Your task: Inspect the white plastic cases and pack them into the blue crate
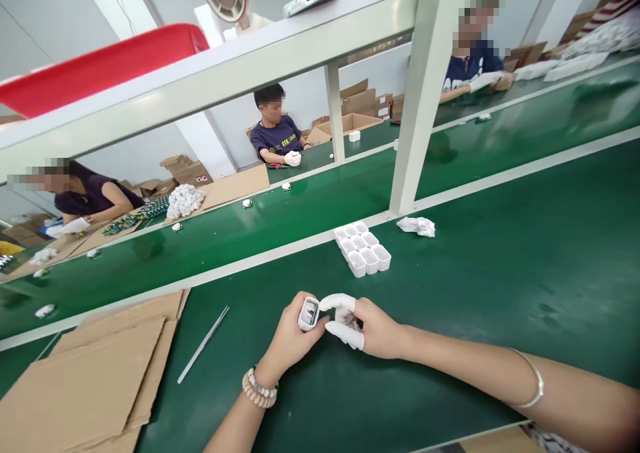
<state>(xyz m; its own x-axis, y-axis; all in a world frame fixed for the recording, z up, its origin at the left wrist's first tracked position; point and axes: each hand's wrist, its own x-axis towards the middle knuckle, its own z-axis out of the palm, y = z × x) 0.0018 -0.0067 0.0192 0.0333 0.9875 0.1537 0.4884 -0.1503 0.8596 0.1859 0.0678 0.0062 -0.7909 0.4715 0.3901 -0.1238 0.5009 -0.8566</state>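
Observation:
My left hand (291, 341), bare, is wrapped round a small white plastic housing (309, 314). The housing's open end faces up, and something dark and white shows inside it. My right hand (373, 326) wears white finger cots. Its thumb and index finger are spread apart close beside the housing's right edge; I cannot tell whether a fingertip touches it. Beyond my hands stands a block of several similar white open housings (361, 248) packed in rows. A pair of metal tweezers (203, 344) lies on the green bench to the left of my left hand.
Flat cardboard sheets (95, 386) lie at the left. A crumpled white piece (417, 226) rests behind the housings. Past a pale metal post (413, 106), a green conveyor belt (300, 203) carries small white parts. Several co-workers sit across it, near a white heap (185, 201).

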